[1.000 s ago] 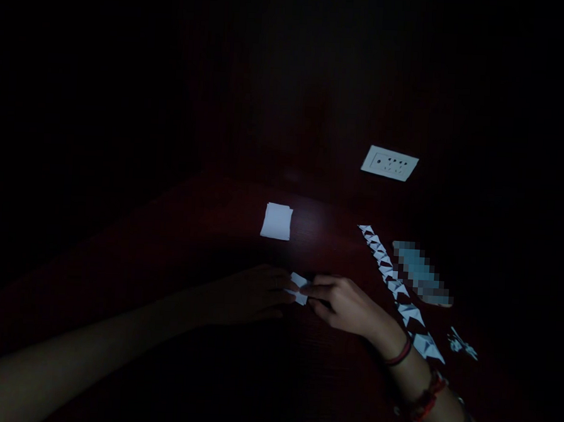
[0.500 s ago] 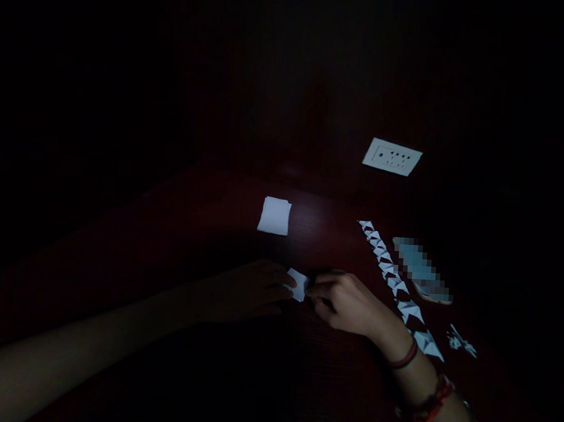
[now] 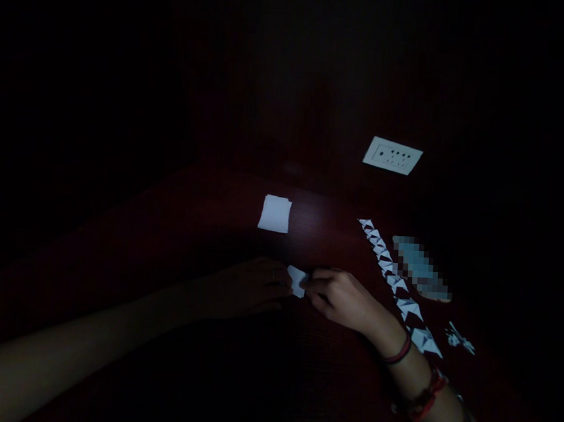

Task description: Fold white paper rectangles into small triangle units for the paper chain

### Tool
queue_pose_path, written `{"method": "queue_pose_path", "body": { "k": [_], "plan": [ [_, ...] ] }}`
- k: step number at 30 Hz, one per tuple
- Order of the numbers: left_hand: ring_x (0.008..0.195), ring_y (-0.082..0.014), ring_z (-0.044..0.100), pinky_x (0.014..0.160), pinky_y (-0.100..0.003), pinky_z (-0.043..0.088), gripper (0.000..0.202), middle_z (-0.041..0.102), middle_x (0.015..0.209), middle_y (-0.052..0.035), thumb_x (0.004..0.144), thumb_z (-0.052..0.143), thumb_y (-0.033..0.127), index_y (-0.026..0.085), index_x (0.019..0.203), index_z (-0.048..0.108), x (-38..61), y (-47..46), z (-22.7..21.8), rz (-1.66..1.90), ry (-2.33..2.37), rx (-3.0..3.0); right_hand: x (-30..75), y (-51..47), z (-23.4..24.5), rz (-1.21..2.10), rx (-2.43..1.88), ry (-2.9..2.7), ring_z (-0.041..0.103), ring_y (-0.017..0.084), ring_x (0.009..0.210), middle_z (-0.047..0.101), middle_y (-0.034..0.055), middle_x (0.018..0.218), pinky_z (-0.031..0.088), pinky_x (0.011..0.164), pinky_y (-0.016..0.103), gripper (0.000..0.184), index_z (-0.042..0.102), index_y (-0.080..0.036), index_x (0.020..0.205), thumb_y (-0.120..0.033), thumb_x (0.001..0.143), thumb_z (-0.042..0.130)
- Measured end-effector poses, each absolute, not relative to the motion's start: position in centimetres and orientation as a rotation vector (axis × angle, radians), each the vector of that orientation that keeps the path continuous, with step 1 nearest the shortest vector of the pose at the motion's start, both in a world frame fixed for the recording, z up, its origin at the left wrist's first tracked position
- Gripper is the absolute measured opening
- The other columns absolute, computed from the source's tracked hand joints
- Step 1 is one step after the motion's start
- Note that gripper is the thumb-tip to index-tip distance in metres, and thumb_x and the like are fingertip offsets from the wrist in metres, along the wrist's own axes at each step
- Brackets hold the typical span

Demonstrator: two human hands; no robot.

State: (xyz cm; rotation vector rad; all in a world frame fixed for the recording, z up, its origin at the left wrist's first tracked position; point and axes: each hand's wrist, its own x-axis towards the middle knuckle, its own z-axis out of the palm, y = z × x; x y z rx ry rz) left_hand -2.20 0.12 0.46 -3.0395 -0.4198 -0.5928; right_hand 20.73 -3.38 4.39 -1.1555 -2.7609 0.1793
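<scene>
A small white piece of paper point(image 3: 297, 281) lies on the dark red table between my two hands. At its left edge, the fingers of my left hand point(image 3: 259, 285) close on it, dim in shadow. My right hand point(image 3: 337, 292) has its fingers bent together, their tips on the paper's right side. Farther back sits a stack of white square sheets point(image 3: 275, 214). To the right of my right hand runs a slanting row of several folded white paper pieces point(image 3: 395, 282).
Beyond the paper row lies a phone point(image 3: 421, 268) with a blurred-out screen. Small white scraps point(image 3: 459, 339) are nearer me on the right. A white power socket point(image 3: 392, 156) is set in the dark surface behind the table. Most of the surroundings are dark.
My right fingertips have shifted slightly left over the paper's right edge. My left fingers have drawn back a little and cover less of the paper.
</scene>
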Motion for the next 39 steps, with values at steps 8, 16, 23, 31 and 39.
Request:
{"method": "queue_pose_path", "body": {
  "k": [8,16,23,31,39],
  "plan": [
    [0.108,-0.0199,0.046,0.094,-0.036,0.035,0.030,0.056,0.112,-0.0054,0.087,0.048,0.025,0.020,0.116,0.049,-2.0,-0.3,0.7,-0.672,-0.468,-3.067,20.5,-3.7,4.8,0.201,-1.213,-2.744,0.057,0.012,0.079,0.059,0.0049,0.090,0.042,0.071,0.023,0.022,0.063,-0.017,0.096,-0.016,0.083,0.045],
    [0.104,-0.0195,0.047,0.092,-0.034,0.035,0.026,0.057,0.109,-0.0055,0.088,0.042,0.020,0.017,0.112,0.052,-1.9,-0.5,1.1,-0.617,-0.383,-3.034,19.9,-4.3,5.1,0.125,-1.316,-2.732,0.058,0.014,0.079,0.061,0.0060,0.090,0.042,0.069,0.023,0.024,0.062,-0.017,0.098,-0.019,0.084,0.043],
    [0.099,-0.0197,0.049,0.091,-0.036,0.034,0.028,0.059,0.107,-0.0037,0.086,0.045,0.017,0.020,0.113,0.051,-2.1,-0.5,1.8,-0.546,-0.355,-3.086,19.6,-4.5,5.2,0.132,-1.366,-2.713,0.058,0.015,0.083,0.062,0.0071,0.090,0.041,0.071,0.023,0.023,0.064,-0.017,0.097,-0.018,0.084,0.044],
    [0.097,-0.0170,0.052,0.090,-0.033,0.035,0.025,0.060,0.102,-0.0027,0.087,0.044,0.019,0.022,0.110,0.052,-2.2,-0.2,1.5,-0.608,-0.347,-3.076,19.2,-4.6,5.3,0.089,-1.397,-2.718,0.059,0.015,0.083,0.062,0.0072,0.089,0.042,0.072,0.023,0.023,0.063,-0.017,0.094,-0.020,0.086,0.042],
    [0.101,-0.0190,0.049,0.089,-0.035,0.037,0.025,0.057,0.109,-0.0050,0.088,0.042,0.019,0.021,0.112,0.050,-2.3,-0.2,1.8,-0.595,-0.362,-2.991,19.0,-4.8,5.4,0.130,-1.393,-2.691,0.059,0.015,0.083,0.062,0.0068,0.089,0.042,0.073,0.024,0.022,0.063,-0.016,0.093,-0.022,0.085,0.043]
  ]
}}
